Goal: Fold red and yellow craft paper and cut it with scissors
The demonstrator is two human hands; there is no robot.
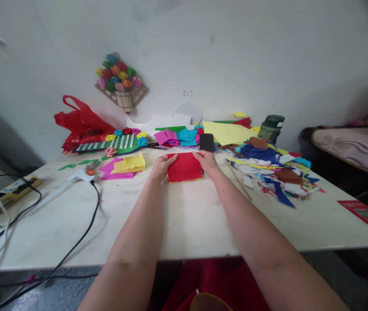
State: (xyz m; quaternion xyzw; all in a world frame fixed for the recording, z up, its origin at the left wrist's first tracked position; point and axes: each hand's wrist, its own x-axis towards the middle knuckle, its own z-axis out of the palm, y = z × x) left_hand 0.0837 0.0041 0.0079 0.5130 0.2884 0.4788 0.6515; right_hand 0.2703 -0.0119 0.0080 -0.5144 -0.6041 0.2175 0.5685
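Both hands grip a red sheet of craft paper (184, 167) just above the white table, with a thin yellow edge showing along its bottom. My left hand (162, 166) pinches its left side, thumb on top. At the upper right corner, my right hand (208, 160) holds it the same way, fingers mostly tucked behind. Left of my left hand lie yellow paper pieces (133, 163) on magenta paper (108, 169). A black phone (207, 142) rests just behind my right hand.
On the left are a white glue gun (82, 173) with its black cord and a power strip (5, 196). Colourful scraps (274, 166), a wooden stick (239, 182) and a green bottle (271, 127) stand or lie right. A red plastic bag (82, 121) sits back left.
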